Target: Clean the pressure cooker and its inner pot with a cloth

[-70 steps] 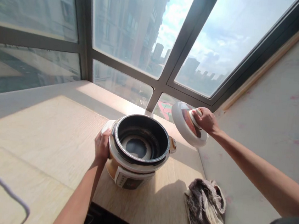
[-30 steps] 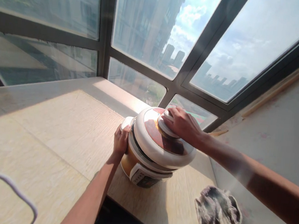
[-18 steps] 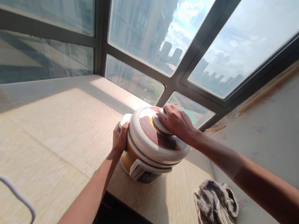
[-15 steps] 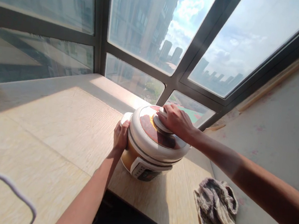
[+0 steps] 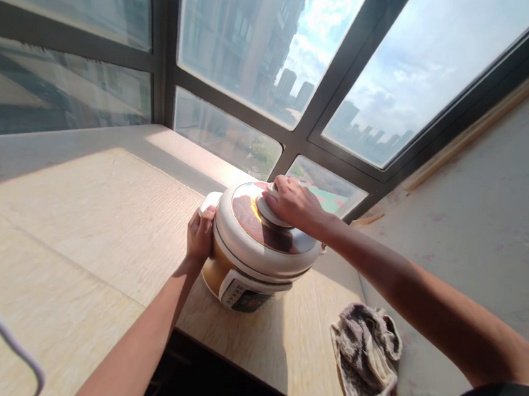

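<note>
An electric cooking pot with a tan body, a white rim and a control panel stands upright on the tiled ledge. Its domed lid, white-edged with a glass centre, sits on top. My right hand is closed around the lid's knob, with the fingertips partly hidden on the far side. On the pot's left side, my left hand grips the white side handle, thumb on top.
A crumpled grey-brown cloth lies to the right, by the papered wall. A white cable curves across the ledge at lower left. Dark-framed windows rise behind the pot. The ledge's front edge drops into a dark gap.
The whole view has shifted, so pot, cloth and windows all appear slightly further left and up. Both hands keep the same hold, and the lid still sits on the pot.
</note>
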### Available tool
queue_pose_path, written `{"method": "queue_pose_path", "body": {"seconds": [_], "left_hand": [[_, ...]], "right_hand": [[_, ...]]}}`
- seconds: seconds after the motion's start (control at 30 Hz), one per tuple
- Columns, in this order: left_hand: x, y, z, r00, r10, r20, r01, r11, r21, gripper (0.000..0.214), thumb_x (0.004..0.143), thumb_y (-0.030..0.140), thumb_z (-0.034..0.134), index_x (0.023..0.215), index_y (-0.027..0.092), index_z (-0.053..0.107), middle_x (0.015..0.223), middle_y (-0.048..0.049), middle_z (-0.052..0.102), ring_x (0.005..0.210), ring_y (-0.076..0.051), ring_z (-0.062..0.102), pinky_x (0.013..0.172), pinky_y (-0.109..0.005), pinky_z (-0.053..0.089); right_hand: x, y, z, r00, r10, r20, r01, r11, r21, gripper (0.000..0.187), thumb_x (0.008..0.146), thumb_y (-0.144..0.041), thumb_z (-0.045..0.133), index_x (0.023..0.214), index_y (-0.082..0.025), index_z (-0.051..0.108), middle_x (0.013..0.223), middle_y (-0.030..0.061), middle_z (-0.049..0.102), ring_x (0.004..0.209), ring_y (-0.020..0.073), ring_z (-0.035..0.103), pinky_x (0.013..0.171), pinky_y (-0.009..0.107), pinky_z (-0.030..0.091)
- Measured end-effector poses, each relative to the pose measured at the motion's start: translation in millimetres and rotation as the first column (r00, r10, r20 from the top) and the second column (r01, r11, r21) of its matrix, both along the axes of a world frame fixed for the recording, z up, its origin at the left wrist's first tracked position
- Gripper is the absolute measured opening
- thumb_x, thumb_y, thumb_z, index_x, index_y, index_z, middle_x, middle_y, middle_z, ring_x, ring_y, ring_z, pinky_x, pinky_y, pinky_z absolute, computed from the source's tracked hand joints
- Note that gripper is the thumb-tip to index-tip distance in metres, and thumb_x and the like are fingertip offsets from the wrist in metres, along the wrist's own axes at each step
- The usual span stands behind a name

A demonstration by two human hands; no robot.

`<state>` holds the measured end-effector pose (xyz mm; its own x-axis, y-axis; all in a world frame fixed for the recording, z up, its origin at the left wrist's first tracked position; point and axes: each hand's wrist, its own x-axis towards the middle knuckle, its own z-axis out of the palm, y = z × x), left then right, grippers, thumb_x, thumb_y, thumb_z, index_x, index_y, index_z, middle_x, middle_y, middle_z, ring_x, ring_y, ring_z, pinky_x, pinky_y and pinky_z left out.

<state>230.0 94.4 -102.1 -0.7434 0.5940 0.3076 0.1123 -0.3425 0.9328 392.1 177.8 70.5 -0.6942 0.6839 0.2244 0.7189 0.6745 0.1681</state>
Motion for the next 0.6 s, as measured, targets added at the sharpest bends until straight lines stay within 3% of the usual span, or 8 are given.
{"method": "queue_pose_path", "body": {"seconds": [0.33, 0.6], "left_hand": [[-2, 2, 2.3, 0.999, 0.021, -0.033, -0.02, 1.0, 0.023, 0.039, 0.088, 0.052, 0.05, 0.061, 0.024, 0.045, 0.064, -0.0009, 0.05, 0.068, -0.019, 0.045, 0.063, -0.033, 0.037], [-2, 4, -2.8, 0.999, 0.007, 0.039, -0.008, 1.0, 0.024, 0.04, 0.089, 0.056, 0.052, 0.066, 0.024, 0.051, 0.065, -0.0011, 0.05, 0.071, -0.02, 0.048, 0.064, -0.032, 0.042]], "right_hand": [[6, 6, -4.9, 0.997, 0.077, -0.016, -0.076, 0.995, 0.058, 0.031, 0.104, -0.044, 0.049, 0.11, -0.018, 0.065, 0.11, 0.0193, 0.071, 0.094, 0.0314, 0.065, 0.073, 0.04, 0.044], [11, 5, -6.9, 0.993, 0.104, -0.054, -0.099, 0.991, 0.09, 0.036, 0.102, -0.047, 0.052, 0.105, -0.016, 0.07, 0.107, 0.0158, 0.071, 0.09, 0.0279, 0.064, 0.072, 0.036, 0.04]]}}
